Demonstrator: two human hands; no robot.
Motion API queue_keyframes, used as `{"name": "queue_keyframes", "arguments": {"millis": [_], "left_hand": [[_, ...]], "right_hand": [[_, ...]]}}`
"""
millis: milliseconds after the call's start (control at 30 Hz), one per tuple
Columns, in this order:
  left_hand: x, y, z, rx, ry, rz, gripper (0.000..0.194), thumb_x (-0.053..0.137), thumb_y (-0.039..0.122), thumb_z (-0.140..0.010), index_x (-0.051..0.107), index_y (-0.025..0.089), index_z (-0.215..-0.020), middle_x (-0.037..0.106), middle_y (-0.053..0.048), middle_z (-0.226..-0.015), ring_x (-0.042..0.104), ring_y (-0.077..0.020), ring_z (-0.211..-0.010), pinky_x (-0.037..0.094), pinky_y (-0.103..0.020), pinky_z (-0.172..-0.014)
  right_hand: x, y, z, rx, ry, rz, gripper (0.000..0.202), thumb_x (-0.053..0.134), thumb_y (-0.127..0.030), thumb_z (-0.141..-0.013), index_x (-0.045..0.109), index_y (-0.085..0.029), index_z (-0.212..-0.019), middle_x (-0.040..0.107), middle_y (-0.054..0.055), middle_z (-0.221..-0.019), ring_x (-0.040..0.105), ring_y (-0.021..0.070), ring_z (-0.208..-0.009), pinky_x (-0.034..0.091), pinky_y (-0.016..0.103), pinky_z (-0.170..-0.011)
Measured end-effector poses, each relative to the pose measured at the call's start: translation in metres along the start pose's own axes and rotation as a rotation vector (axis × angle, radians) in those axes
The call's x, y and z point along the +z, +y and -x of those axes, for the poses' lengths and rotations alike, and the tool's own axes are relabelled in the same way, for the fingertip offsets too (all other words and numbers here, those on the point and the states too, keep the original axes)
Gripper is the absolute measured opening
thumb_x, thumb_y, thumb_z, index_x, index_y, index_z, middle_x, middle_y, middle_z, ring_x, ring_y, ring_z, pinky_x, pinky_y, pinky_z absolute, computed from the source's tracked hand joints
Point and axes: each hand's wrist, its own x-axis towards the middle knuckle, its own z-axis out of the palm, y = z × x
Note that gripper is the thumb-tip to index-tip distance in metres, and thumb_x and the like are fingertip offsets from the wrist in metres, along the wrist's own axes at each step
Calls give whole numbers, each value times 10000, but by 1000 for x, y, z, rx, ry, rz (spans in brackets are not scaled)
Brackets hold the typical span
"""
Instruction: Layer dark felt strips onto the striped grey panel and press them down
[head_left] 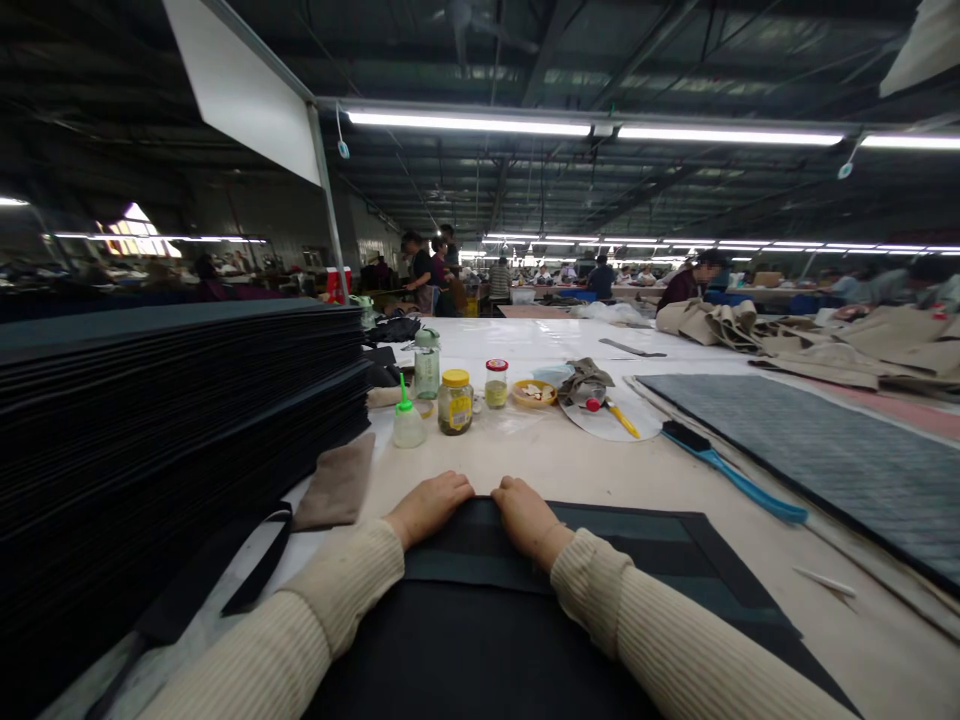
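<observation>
A dark fabric panel [480, 640] with a lighter blue-grey band lies flat on the table in front of me. At its far edge, my left hand [433, 505] has its fingers curled onto the cloth. Close beside it, my right hand [529, 515] grips the same edge, fingers bent down and pressed together. A small gap separates the two hands. Under my right forearm, another dark panel piece [690, 550] reaches out to the right. The fingertips of both hands are partly hidden against the fabric edge.
A tall stack of dark sheets [180, 400] stands at left. Behind my hands are a glue bottle [409, 425], a yellow-lidded jar [455, 403] and a red-lidded jar [496, 384]. A blue-handled brush [735, 472] lies right, near a grey padded sheet [817, 450]. People work farther back.
</observation>
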Motion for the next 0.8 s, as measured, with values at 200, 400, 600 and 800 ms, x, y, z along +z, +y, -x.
{"name": "queue_keyframes", "arguments": {"millis": [200,400,600,800], "left_hand": [[-2,-9,4,25,7,20,218,391,111,-878,591,178,-937,582,-33,-907,520,-160,-870,427,-258,-788],[-1,-29,29,-50,66,66,241,390,87,-867,592,179,-963,599,-28,-914,521,-159,-880,423,-255,-806],[3,-31,32,-63,75,75,251,382,105,-870,603,178,-963,598,-34,-902,523,-165,-881,426,-261,-805],[-6,-43,49,-93,96,159,273,393,73,-837,607,191,-959,598,-20,-911,529,-159,-890,425,-263,-816]], "right_hand": [[1,-18,-4,-33,-2,-1,338,345,-39,-840,644,-90,-989,588,143,-1018,510,219,-967,394,281,-836],[-1,-20,-11,-39,-12,5,341,354,-18,-824,657,-90,-963,599,148,-994,532,214,-944,404,274,-819],[3,-43,-23,-64,3,-24,344,349,-37,-840,653,-112,-982,594,130,-1011,532,207,-940,407,260,-812],[1,-47,-25,-86,-9,-6,342,348,-27,-832,655,-92,-969,593,146,-1002,528,222,-945,405,272,-820]]}}
